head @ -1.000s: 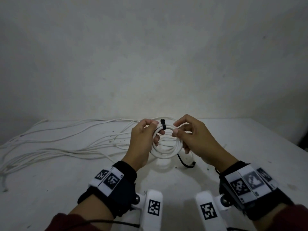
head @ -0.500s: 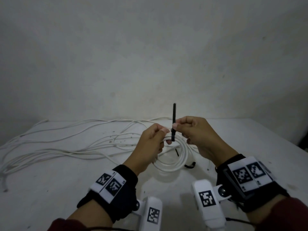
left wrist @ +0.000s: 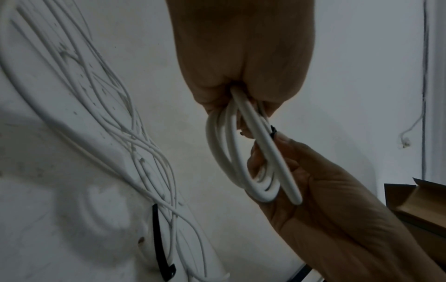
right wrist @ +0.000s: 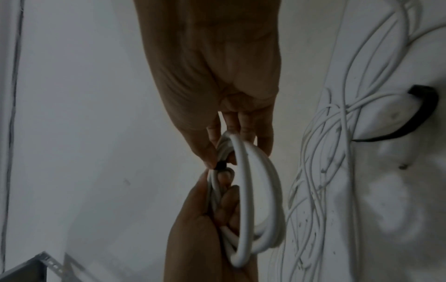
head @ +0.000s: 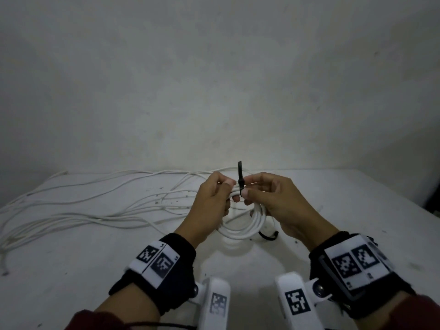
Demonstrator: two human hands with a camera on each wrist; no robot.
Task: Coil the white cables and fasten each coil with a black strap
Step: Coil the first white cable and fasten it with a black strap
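Observation:
I hold a white cable coil (head: 241, 231) above the table between both hands. My left hand (head: 226, 189) grips the coil's top left, with the loops running through its curled fingers (left wrist: 212, 103). My right hand (head: 247, 190) pinches a black strap (head: 240, 177) where it wraps the coil's top; the strap's tail stands upright above my fingers. The right wrist view shows the strap (right wrist: 220, 165) as a small black band around the bunched loops of the coil (right wrist: 255, 200). The rest of the wrap is hidden by fingers.
Several loose white cables (head: 95, 210) sprawl over the left and back of the white table (head: 357, 210). A spare black strap (head: 269, 235) lies on the table under the coil. A cardboard box (left wrist: 422, 202) is off to the right. The wall is close behind.
A second ago the strap sat as a short band on the coil's top. My right hand then drew its tail upright; now less of the tail shows above my fingers.

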